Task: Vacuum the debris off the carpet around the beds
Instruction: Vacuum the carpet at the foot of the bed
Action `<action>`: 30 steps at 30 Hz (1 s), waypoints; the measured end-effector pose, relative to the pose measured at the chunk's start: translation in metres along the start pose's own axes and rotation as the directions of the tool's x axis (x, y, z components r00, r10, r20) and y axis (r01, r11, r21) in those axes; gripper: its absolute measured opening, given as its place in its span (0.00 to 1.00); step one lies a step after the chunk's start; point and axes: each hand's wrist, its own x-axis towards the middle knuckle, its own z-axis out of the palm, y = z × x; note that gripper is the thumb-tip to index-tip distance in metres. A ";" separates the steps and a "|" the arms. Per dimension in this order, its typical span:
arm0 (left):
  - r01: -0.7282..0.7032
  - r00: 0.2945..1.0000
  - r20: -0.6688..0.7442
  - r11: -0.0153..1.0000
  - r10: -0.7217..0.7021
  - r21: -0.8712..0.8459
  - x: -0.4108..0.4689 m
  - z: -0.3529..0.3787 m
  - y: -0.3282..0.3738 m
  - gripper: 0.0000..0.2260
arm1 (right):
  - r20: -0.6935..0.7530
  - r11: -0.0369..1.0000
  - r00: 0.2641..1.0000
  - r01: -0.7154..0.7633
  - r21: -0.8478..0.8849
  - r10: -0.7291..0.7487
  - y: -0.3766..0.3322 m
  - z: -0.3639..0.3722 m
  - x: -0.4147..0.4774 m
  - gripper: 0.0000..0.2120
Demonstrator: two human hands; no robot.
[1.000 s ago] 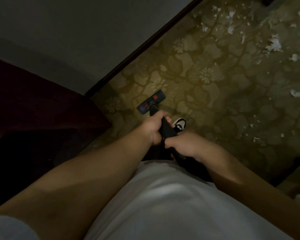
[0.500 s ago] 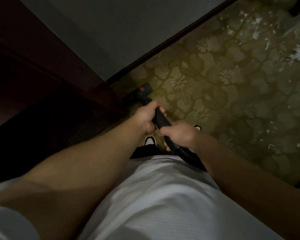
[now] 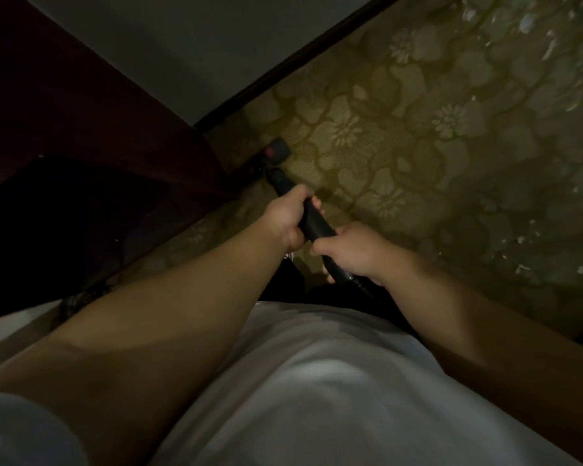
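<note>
I hold a black vacuum wand [image 3: 313,222] with both hands. My left hand [image 3: 288,218] grips it higher up the tube, my right hand [image 3: 354,252] grips it lower, near the ribbed hose. The dark floor head [image 3: 276,151] with a red mark lies on the olive flowered carpet [image 3: 418,146], right at the corner of a dark red bed base [image 3: 81,112]; part of the head is hidden in its shadow. White debris specks [image 3: 522,269] lie on the carpet to the right and at the top right.
A grey wall [image 3: 182,45] with a dark skirting board [image 3: 300,58] runs diagonally across the top. The dark bed fills the left side. A white edge [image 3: 17,319] shows at the lower left. My white shirt fills the bottom.
The floor head has slid left, from open carpet to the bed's corner. My view has swung left, so the debris patch has shifted toward the right edge.
</note>
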 end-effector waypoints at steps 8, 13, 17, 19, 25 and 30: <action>0.153 0.980 0.112 0.985 -0.162 0.082 -0.028 0.091 -0.066 0.13 | -0.036 0.987 0.987 -0.157 0.018 0.158 0.056 -0.080 -0.063 0.09; 0.175 0.974 0.127 0.979 -0.188 0.103 -0.038 0.133 -0.090 0.11 | -0.059 0.983 0.982 -0.182 -0.007 0.181 0.079 -0.114 -0.085 0.09; 0.178 0.974 0.125 0.981 -0.187 0.081 -0.038 0.137 -0.093 0.10 | -0.077 0.985 0.984 -0.166 -0.035 0.163 0.083 -0.117 -0.083 0.10; 0.170 0.978 0.109 0.983 -0.177 0.067 -0.036 0.130 -0.087 0.10 | -0.084 0.986 0.985 -0.153 -0.064 0.148 0.076 -0.113 -0.079 0.11; 0.154 0.984 0.082 0.987 -0.158 0.051 -0.027 0.084 -0.042 0.12 | -0.052 0.986 0.985 -0.164 -0.009 0.164 0.033 -0.076 -0.050 0.11; 0.147 0.986 0.070 0.988 -0.150 0.055 -0.016 0.029 0.004 0.11 | -0.057 0.988 0.986 -0.157 0.002 0.157 -0.015 -0.025 -0.031 0.19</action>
